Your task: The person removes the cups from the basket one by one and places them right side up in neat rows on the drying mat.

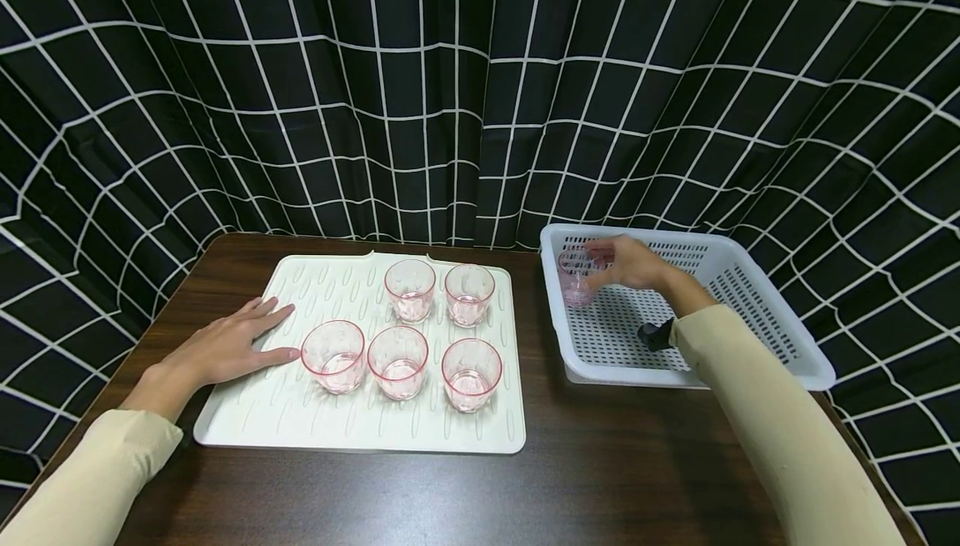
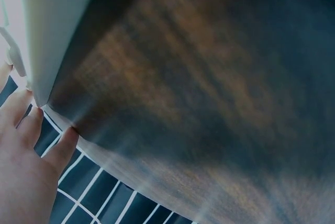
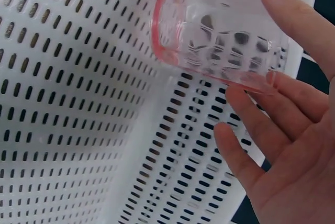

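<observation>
My right hand [image 1: 626, 264] reaches into the white perforated basket [image 1: 757, 304]. Its thumb and fingertips hold a clear, pink-tinted drinking glass [image 3: 220, 35] at one end, beside the basket's left wall. In the head view the hand partly covers this glass [image 1: 576, 289]. On the left, my left hand [image 1: 221, 344] rests with spread, straight fingers on the edge of a white ridged drying mat [image 1: 262, 413]. Its thumb tip lies close to the nearest pink-rimmed glass [image 1: 335, 358]; whether they touch is unclear. Several such glasses stand upright on the mat in two rows.
A dark wooden table [image 1: 570, 463] carries both mat and basket, with a strip of tabletop between them. Black curtains [image 1: 420, 96] with a white grid surround the back and sides. The basket's raised rim [image 1: 551, 304] borders the right hand's space.
</observation>
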Demonstrator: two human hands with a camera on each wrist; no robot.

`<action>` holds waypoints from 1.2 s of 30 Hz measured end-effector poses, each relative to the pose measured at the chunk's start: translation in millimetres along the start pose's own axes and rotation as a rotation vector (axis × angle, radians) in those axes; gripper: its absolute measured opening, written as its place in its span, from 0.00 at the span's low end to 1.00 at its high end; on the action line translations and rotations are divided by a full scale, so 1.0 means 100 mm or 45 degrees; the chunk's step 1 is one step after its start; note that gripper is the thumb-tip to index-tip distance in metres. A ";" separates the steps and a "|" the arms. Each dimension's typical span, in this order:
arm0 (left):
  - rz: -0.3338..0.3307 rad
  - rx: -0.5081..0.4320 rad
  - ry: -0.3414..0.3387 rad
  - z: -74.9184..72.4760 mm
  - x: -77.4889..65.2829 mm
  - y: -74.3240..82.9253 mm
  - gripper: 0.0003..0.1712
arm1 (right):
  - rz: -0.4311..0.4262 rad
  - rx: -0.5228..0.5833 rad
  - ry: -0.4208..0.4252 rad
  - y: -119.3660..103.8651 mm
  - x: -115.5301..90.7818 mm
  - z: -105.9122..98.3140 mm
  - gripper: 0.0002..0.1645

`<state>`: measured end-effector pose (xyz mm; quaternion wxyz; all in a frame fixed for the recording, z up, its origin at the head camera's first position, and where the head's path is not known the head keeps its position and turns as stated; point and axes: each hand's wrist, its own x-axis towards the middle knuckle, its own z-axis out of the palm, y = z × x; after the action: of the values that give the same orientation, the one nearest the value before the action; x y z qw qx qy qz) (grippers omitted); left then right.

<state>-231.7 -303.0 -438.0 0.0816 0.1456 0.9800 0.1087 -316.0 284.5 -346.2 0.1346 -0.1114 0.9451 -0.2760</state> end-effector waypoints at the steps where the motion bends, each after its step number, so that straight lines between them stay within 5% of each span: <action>1: 0.000 0.001 -0.001 0.00 0.00 0.00 0.56 | 0.004 -0.002 0.015 -0.01 0.00 -0.01 0.49; 13: 0.006 -0.008 0.007 -0.02 -0.01 0.03 0.56 | 0.043 -0.025 0.382 -0.14 0.00 -0.18 0.52; 22: -0.002 -0.003 0.004 0.00 0.00 0.00 0.57 | -0.067 0.037 0.597 -0.36 0.03 -0.24 0.50; 31: -0.006 0.000 0.005 -0.01 0.00 0.01 0.57 | -0.138 0.047 0.629 -0.69 0.10 -0.25 0.47; 36: -0.002 -0.005 0.007 -0.01 -0.01 0.02 0.57 | -0.268 0.056 0.563 -0.97 0.16 -0.18 0.45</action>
<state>-230.7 -301.4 -436.5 0.0791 0.1442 0.9801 0.1108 -323.2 209.1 -281.2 -0.1026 -0.1432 0.9286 -0.3265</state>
